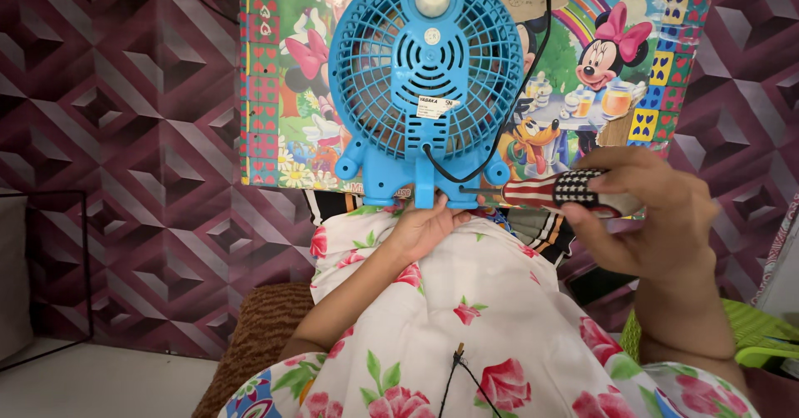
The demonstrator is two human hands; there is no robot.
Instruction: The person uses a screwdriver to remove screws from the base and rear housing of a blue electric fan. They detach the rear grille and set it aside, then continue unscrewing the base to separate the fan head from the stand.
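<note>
A colourful cartoon-printed board [666, 60] lies across the person's lap over a white cloth with red roses [499, 335], and it fills the upper middle of the view against a purple patterned wall [125, 118]. On the board's near edge stands a blue table fan [426, 77], upright, its ribbed rear grille and motor housing facing the camera; a black cord [533, 60] loops from the housing up and off to the right.

The left hand [429, 226] is directly under the fan, fingers curled up around the foot of its base, so it is the nearer hand and carries the fan's weight. The right hand [657, 218] sits to the right and slightly lower, fingers wrapped around a small screwdriver handle with a striped and starred pattern [553, 191]. The handle's long axis runs roughly level, its free end aimed left toward the fan's base and stopping just short of it.

Open room lies left of the fan; the board's edge and the cord crowd the right
</note>
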